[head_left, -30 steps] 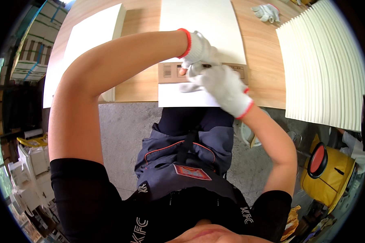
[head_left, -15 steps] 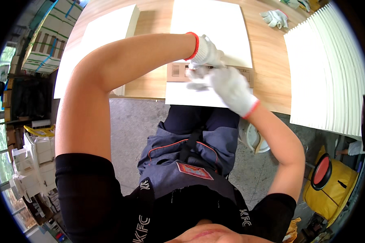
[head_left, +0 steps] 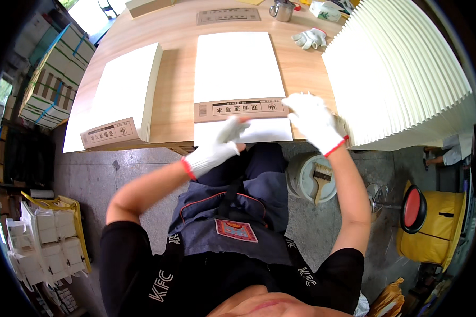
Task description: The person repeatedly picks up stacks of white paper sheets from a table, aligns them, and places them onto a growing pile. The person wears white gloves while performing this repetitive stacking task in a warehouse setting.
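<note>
In front of me lies a white pad of paper sheets, with a brown printed paper band across its near part. My left hand, in a white knit glove with a red cuff, hovers over the pad's near left edge. Its thumb and fingers are apart, with nothing seen between them. My right hand, gloved the same way, is at the right end of the band. Its fingers are stretched toward the band and hold nothing visible; whether they touch it is hard to tell.
Left of the pad stands a white paper stack with a brown band. A tall pile of white pads rises at right. Beyond are spare gloves, a metal cup and brown bands. A bucket with a brush stands below.
My hands were together over the band and have moved apart. The left drew back to the near left; the right shifted to the band's right end. The view now takes in more of the table.
</note>
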{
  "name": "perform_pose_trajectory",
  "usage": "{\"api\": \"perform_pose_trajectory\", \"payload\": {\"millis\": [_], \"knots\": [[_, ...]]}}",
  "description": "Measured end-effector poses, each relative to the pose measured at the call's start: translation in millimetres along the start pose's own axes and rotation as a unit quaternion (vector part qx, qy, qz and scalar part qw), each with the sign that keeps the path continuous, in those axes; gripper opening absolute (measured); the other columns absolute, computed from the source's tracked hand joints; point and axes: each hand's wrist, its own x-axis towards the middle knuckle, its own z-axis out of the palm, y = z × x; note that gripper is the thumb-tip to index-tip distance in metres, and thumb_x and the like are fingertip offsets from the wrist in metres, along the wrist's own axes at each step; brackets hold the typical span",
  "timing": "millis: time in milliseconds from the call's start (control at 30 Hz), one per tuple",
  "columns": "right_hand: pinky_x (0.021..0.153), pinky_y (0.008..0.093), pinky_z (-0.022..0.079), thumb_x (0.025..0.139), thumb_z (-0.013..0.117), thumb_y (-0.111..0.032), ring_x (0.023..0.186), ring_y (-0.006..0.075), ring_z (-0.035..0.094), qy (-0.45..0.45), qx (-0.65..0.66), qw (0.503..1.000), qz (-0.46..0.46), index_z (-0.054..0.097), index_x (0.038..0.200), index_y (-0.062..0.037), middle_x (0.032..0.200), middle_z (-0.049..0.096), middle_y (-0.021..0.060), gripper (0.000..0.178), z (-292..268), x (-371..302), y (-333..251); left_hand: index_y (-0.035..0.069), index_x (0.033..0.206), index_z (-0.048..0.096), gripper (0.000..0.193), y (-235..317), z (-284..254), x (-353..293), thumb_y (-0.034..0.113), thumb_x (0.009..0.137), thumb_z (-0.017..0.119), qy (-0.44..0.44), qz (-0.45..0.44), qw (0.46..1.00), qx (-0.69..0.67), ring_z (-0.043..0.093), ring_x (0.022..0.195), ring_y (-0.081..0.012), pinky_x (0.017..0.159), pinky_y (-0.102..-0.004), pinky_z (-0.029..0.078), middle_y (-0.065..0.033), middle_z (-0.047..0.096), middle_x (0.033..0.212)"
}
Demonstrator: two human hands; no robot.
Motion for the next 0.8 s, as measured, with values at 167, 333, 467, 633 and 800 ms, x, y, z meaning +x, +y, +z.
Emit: {"api": "perform_pose_trajectory", "payload": {"millis": [167, 333, 467, 633, 800], "knots": [[0.102, 0.0423, 0.041, 0.092, 0.059, -0.032, 0.113, 0.0235, 0.058, 0.046, 0.192, 0.980, 0.014, 0.064, 0.122, -0.0209, 0.117, 0.063, 0.0018, 0.032, 34.8, -6.3, -18.4, 0.002, 0.119, 0.041, 0.032, -37.9, -9.2, -11.3, 0.029, 0.104, 0.032, 0.257, -0.126, 0.698, -0.657, 0.056, 0.111, -0.0348, 0.097, -0.0498, 0.048, -0.0196, 0.050, 0.128], [0.101, 0.0414, 0.042, 0.091, 0.061, -0.031, 0.111, 0.0239, 0.058, 0.044, 0.261, 0.963, 0.046, 0.070, 0.110, -0.0199, 0.114, 0.064, 0.0017, 0.024, 32.8, -2.9, -17.4, 0.004, 0.112, 0.044, 0.017, -16.9, -15.2, 5.4, 0.012, 0.098, 0.046, 0.329, -0.131, 0.658, -0.665, 0.058, 0.096, -0.0304, 0.085, -0.0457, 0.053, -0.0138, 0.049, 0.108], [0.094, 0.0388, 0.047, 0.091, 0.062, -0.033, 0.103, 0.0242, 0.062, 0.051, 0.265, 0.962, 0.043, 0.070, 0.108, -0.0194, 0.108, 0.067, 0.0029, 0.024, 28.0, 6.7, -16.5, 0.004, 0.118, 0.046, 0.023, -38.6, -31.2, 28.1, 0.012, 0.097, 0.049, 0.310, -0.137, 0.699, -0.629, 0.059, 0.107, -0.0380, 0.090, -0.0500, 0.054, -0.0189, 0.050, 0.121], [0.090, 0.0377, 0.049, 0.095, 0.056, -0.054, 0.097, 0.0259, 0.067, 0.054, 0.511, 0.764, 0.390, 0.067, 0.117, -0.0125, 0.106, 0.071, 0.0138, 0.048, 52.7, 56.9, 9.7, 0.001, 0.120, 0.047, 0.028, -31.5, -49.3, 50.8, 0.010, 0.093, 0.052, 0.314, -0.161, 0.771, -0.530, 0.060, 0.105, -0.0404, 0.087, -0.0509, 0.058, -0.0205, 0.053, 0.120], [0.097, 0.0336, 0.046, 0.097, 0.056, -0.047, 0.108, 0.0221, 0.062, -0.145, 0.805, 0.422, 0.390, 0.055, 0.133, 0.0045, 0.127, 0.063, 0.0132, 0.062, 51.2, 94.7, 15.1, 0.003, 0.110, 0.046, 0.018, -11.7, -64.3, 16.4, 0.012, 0.095, 0.046, 0.285, -0.169, 0.780, -0.531, 0.067, 0.088, -0.0369, 0.073, -0.0453, 0.062, -0.0212, 0.055, 0.117]]}}
